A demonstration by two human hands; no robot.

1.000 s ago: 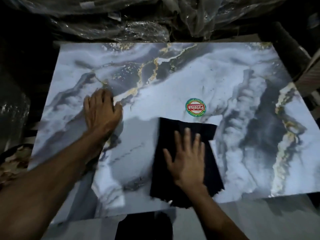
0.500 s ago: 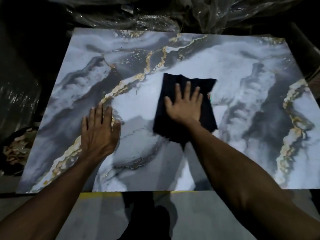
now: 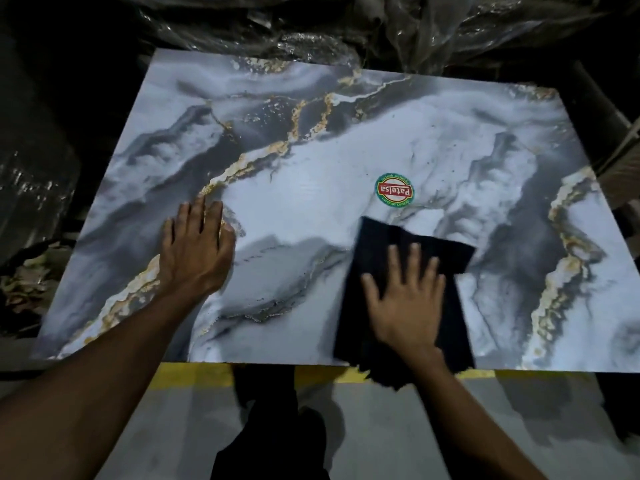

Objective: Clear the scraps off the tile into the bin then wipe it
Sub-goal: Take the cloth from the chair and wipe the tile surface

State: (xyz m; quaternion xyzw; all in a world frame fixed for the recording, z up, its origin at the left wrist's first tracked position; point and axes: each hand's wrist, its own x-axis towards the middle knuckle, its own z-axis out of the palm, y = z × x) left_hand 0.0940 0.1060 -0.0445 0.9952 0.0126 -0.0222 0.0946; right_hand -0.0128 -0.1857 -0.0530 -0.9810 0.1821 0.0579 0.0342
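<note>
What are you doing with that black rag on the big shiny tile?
A person is wiping the marble-look tile. The right hand presses a black cloth flat near the tile's front edge, just below a round sticker. The left hand lies flat on the tile, steadying it. No scraps show on the surface, so only the wiping is under way.
</note>
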